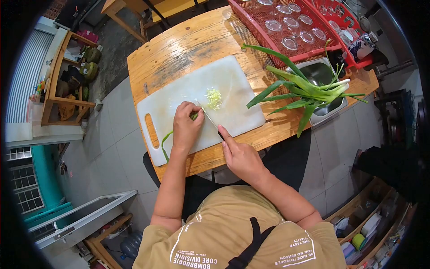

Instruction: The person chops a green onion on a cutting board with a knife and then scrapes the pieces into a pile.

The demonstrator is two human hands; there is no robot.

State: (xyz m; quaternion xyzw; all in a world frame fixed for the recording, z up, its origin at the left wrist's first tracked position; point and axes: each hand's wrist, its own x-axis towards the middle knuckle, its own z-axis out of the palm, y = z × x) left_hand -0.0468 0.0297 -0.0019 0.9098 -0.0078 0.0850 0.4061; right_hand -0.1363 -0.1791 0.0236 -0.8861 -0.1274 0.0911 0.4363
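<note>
My left hand [187, 124] is closed around a green onion [166, 144] on the white cutting board [165, 101]; its green leaf trails out below toward the board's handle hole. In my right hand [239, 154] is a knife [208, 117] with a dark handle, its blade slanting up and left beside my left fingertips. A small heap of chopped green onion [214, 99] lies on the board just right of the blade. The cut end under my left fingers is mostly hidden.
The board rests on a wooden table [179, 47]. At right, a bunch of green onions [309, 89] lies across a metal container [329, 111]. Behind stands a red crate [255, 31] of upturned glasses [290, 23]. A wooden shelf [67, 101] stands off to the left.
</note>
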